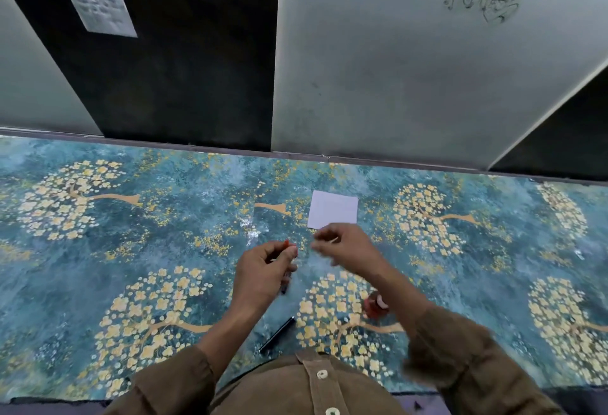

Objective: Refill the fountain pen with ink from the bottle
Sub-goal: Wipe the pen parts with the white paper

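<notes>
My left hand (263,270) is closed around a thin pen part (285,284); a dark end sticks out below the fingers and a red tip (286,243) shows above them. My right hand (348,247) hovers just to the right of it, blurred, fingers curled toward the thumb; whether anything sits between them is unclear. A black pen piece (277,334) lies on the cloth near my chest. A small red ink bottle (376,305) stands by my right forearm, which partly hides it.
A blue cloth with yellow flowering trees (131,250) covers the table. A white paper square (333,209) lies beyond my hands. A grey wall (394,85) and a dark panel (181,69) rise right behind the table's far edge.
</notes>
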